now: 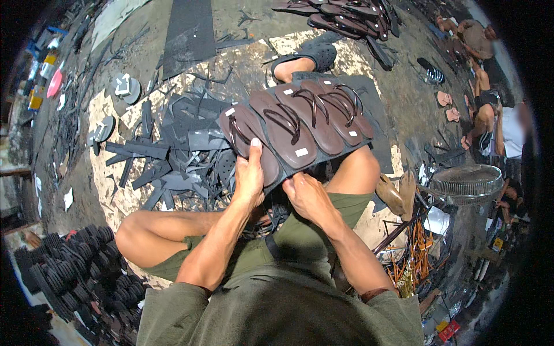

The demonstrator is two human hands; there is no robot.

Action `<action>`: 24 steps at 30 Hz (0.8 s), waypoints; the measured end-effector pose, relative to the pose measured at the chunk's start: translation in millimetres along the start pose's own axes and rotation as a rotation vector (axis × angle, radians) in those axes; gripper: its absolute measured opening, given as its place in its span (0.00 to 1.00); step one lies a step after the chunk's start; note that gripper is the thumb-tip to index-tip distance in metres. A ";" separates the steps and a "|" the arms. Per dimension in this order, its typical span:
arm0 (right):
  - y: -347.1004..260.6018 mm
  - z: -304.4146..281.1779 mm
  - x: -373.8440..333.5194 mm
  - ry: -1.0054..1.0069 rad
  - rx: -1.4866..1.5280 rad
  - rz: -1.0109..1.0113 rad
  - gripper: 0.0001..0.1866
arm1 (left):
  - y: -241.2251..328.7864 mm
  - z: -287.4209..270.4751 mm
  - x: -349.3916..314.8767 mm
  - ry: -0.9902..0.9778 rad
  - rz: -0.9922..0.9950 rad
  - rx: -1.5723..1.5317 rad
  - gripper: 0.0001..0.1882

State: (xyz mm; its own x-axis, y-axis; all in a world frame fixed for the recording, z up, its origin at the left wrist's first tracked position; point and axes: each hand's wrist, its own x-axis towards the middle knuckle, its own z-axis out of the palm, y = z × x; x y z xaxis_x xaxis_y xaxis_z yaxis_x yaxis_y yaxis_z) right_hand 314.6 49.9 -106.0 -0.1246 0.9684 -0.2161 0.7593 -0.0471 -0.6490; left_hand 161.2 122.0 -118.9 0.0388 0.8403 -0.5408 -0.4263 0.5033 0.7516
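Observation:
Several brown thong sandals lie side by side across my lap, on a dark sheet. They have glossy dark straps and small white labels. My left hand grips the leftmost sandal, its thumb on top and its other fingers hidden underneath. Just below the near edge of the row, my right hand is closed with its fingers curled. Whatever it may pinch there is hidden.
Black offcuts are heaped on the floor at left. More dark sandals lie piled at the far side. A caged fan stands at right, near wooden shoe lasts. Stacked black soles fill the lower left. Other people sit at far right.

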 end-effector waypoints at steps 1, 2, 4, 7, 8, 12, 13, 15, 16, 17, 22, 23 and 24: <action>9.0 13.9 11.7 -0.049 -0.064 -0.004 0.17 | -8.2 -5.2 3.3 0.009 0.031 -0.026 0.30; 19.9 26.2 22.4 -0.096 -0.129 0.002 0.18 | 1.2 2.8 -2.4 0.005 0.000 -0.043 0.32; 27.2 42.2 44.1 0.103 -0.228 -0.187 0.18 | -6.0 -11.6 7.2 0.018 -0.027 0.000 0.32; 33.7 55.4 100.1 0.197 -0.251 -0.197 0.19 | -10.1 -17.2 10.4 0.035 -0.027 0.060 0.34; 34.9 56.3 112.3 0.163 -0.243 -0.164 0.20 | -9.3 -19.4 11.7 0.028 -0.045 0.035 0.34; 40.1 50.2 143.5 0.079 -0.202 -0.097 0.22 | -7.1 -35.5 9.5 0.010 -0.098 0.008 0.36; 39.8 47.6 152.7 0.068 -0.190 -0.092 0.22 | -8.2 -39.7 6.7 0.009 -0.101 -0.009 0.36; 39.4 44.9 171.9 0.051 -0.155 -0.069 0.23 | -5.7 -44.3 -3.9 0.081 -0.093 -0.047 0.31; 37.6 46.2 179.9 0.044 -0.133 -0.063 0.24 | 3.7 -51.5 -13.0 0.054 -0.103 -0.036 0.31; 33.5 50.3 185.0 0.047 -0.105 -0.074 0.24 | 15.9 -58.3 -23.2 0.055 -0.122 -0.015 0.30; -12.6 87.6 194.2 0.031 0.212 -0.146 0.27 | 45.9 -84.1 -93.1 -0.117 -0.107 0.374 0.28; -23.6 90.8 199.8 -0.015 0.358 -0.107 0.28 | 42.9 -95.3 -112.3 -0.215 -0.024 0.587 0.29; -39.1 89.1 198.2 -0.078 0.520 -0.063 0.28 | 45.2 -96.2 -130.1 -0.233 0.054 0.681 0.29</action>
State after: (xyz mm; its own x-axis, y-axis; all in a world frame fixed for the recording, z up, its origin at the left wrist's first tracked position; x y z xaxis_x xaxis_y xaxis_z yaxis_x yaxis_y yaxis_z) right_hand 203.3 221.9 -188.5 -0.2222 0.9530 -0.2058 0.3337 -0.1240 -0.9345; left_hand 50.0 16.1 -50.9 0.2578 0.8504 -0.4587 0.2220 0.4099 0.8847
